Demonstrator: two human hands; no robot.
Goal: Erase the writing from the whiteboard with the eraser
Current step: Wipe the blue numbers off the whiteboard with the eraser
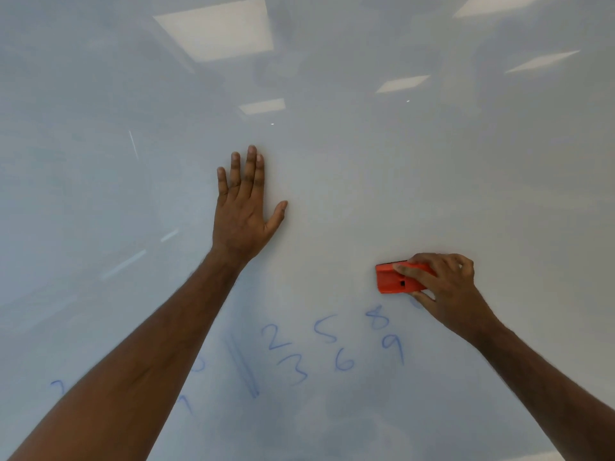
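Orange eraser (396,277) in right hand (446,287) grip above blue writing (332,344); left hand (244,211) flat, splayed on whiteboard (366,181)

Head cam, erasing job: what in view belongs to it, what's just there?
Job:
- whiteboard
- orange eraser, held in right hand
- blue digits below it

Just there:
- left hand, flat on board
- ceiling-light reflections

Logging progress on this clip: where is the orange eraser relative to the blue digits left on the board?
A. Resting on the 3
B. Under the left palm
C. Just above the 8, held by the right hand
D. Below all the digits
C: the right hand grips the orange eraser on the whiteboard just above the 8, while the left hand lies flat and empty.
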